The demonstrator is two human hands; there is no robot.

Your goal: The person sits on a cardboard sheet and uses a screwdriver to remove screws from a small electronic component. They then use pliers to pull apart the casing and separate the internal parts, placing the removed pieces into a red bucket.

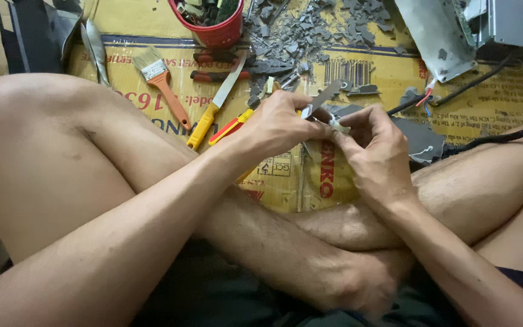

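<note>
We sat cross-legged on the floor of a makeshift workshop, a place for stripping old gear apart. Flattened cardboard point(388, 72) served as our work surface. On it lay a paintbrush point(160, 82), a yellow-handled knife point(216, 106), pliers point(219, 75), a red tub point(216, 30) of parts, a heap of grey scraps point(316, 30), loose wires point(455, 91) and opened metal casings point(437, 36).

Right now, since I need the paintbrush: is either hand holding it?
No: the paintbrush lies on the cardboard, away from both hands.
</note>
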